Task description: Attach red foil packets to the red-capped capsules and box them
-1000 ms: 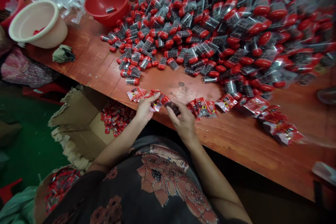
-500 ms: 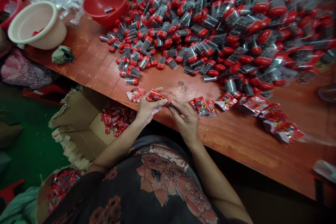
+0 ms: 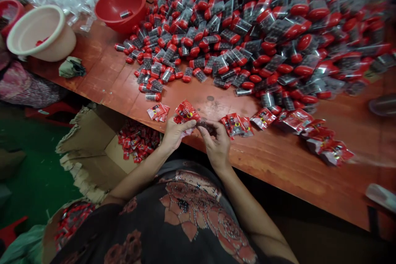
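In the middle of the head view, my left hand [image 3: 175, 133] is closed on a red printed packet [image 3: 186, 110], with the thumb across its lower edge. My right hand [image 3: 218, 143] pinches a small dark item [image 3: 203, 125] beside the packet. Its kind is too small and blurred to make out. Both hands are over the table's front edge, almost meeting. A few red packets [image 3: 158, 112] lie just beyond my left hand. More red packets [image 3: 235, 124] lie beside my right hand.
A large heap of clear tubes with red ends [image 3: 229, 35] covers the back of the wooden table [image 3: 293, 173]. A red bowl [image 3: 119, 8], a white tub [image 3: 40, 33] and a crumpled cloth [image 3: 71, 67] stand at left. Below is a torn cardboard box [image 3: 86, 152] holding red packets.
The red packet has turned upward, showing more of its printed face. A dark item now shows at my right fingertips. The whole view has shifted slightly.
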Available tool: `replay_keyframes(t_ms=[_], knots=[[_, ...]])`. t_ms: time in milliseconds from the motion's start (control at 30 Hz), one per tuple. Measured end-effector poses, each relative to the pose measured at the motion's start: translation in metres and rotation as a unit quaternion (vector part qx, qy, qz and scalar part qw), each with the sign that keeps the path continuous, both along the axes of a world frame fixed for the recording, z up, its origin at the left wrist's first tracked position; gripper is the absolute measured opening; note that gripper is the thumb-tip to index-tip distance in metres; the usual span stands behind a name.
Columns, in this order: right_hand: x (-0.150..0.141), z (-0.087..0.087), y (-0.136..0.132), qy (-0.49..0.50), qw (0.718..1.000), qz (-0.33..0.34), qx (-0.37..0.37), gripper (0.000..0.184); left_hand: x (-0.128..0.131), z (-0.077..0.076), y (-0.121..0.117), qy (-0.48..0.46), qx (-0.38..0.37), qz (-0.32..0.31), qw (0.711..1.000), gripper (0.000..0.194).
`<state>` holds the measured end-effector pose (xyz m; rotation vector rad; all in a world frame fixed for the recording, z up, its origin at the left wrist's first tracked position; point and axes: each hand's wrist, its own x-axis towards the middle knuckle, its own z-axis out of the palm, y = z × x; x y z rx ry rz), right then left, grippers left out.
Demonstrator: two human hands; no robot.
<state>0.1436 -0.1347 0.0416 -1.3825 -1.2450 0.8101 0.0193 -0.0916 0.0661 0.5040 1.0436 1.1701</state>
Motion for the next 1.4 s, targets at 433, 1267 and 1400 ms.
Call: replay_keyframes(t_ms=[433, 1267, 1400], knots=[[0.003, 0.01, -0.002, 0.039, 0.998, 0.043, 0.003, 0.021, -0.003, 0.004, 0.001, 0.013, -0.004, -0.038, 0.999, 0.042], [-0.014, 0.0, -0.006, 0.07, 0.997, -0.013, 0.023, 0.021, 0.008, 0.006, -0.002, -0.031, -0.002, -0.063, 0.998, 0.06], [-0.005, 0.0, -0.003, 0.01, 0.998, -0.028, 0.059, 0.023, 0.01, 0.002, -0.003, -0.04, -0.009, -0.053, 0.998, 0.052]])
